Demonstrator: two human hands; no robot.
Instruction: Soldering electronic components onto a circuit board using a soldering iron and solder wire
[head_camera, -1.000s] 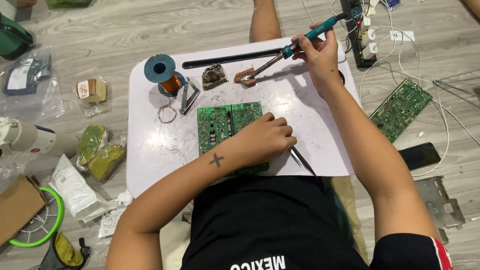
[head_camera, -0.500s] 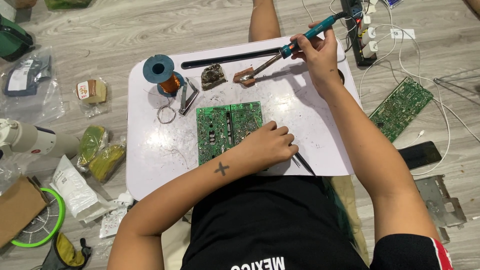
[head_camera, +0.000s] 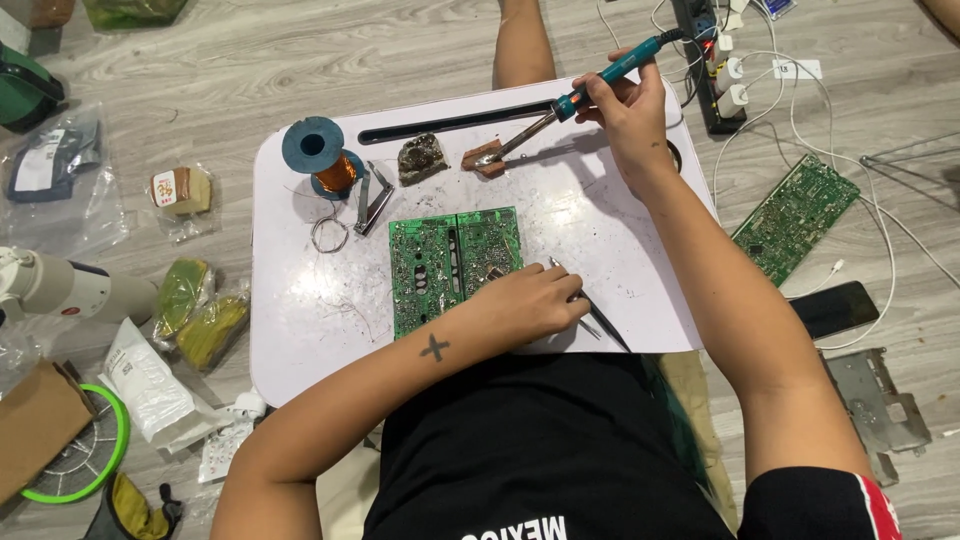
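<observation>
Head view: a white lap tray (head_camera: 300, 330) sits on a grey wood-plank floor (head_camera: 250, 60), and it's busy. The green circuit board (head_camera: 440, 265) lies flat mid-tray, near edge under the left hand (head_camera: 525, 305), whose fingers curl loosely around tweezers (head_camera: 600, 318) that point toward the tray's near right edge. Right hand (head_camera: 625, 110) is up at the far right corner, fingers pinched shut on the teal soldering iron (head_camera: 600, 80), tip resting on a brown block (head_camera: 487, 160). A copper wire spool (head_camera: 322, 160) and a dark lump (head_camera: 420, 160) crowd the far edge. Bare white surface shows left of the board. Off the tray to the right lies a second board (head_camera: 795, 215), with a power strip (head_camera: 705, 60) beyond the far corner.
</observation>
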